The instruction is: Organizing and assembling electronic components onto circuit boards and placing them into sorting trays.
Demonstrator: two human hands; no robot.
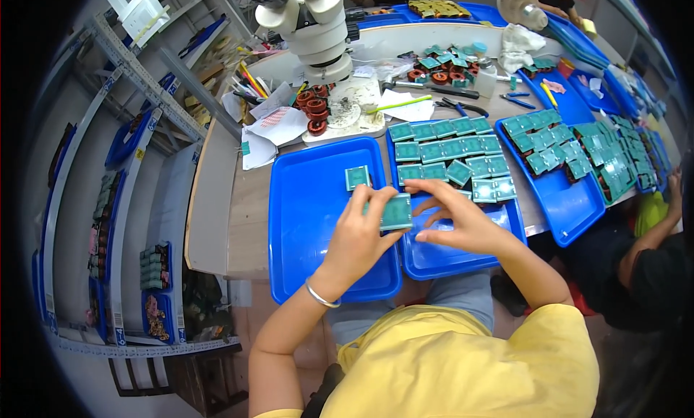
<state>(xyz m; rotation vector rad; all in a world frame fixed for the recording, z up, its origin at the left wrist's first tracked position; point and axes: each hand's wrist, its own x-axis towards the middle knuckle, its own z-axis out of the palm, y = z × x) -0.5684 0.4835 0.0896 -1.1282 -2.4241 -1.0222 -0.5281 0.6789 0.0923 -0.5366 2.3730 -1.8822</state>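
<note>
My left hand [358, 226] grips a green circuit board [396, 212] by its left side, fingers over the top and thumb below. My right hand [466, 219] is beside the board's right edge, thumb and fingers spread apart around it. A single green-topped piece [357, 177] lies in the left blue tray [303, 223], just beyond my left hand. Under my right hand, the second blue tray [463, 255] carries rows of green circuit boards [442, 152] in its far part. The underside of the held board is hidden.
Behind the trays stand a microscope [322, 35], red-brown coils [316, 111], pliers [463, 108] and a clear bottle [485, 81]. More loaded trays [567, 201] lie to the right, where a co-worker's arm [654, 237] shows. Shelves [134, 201] line the left side.
</note>
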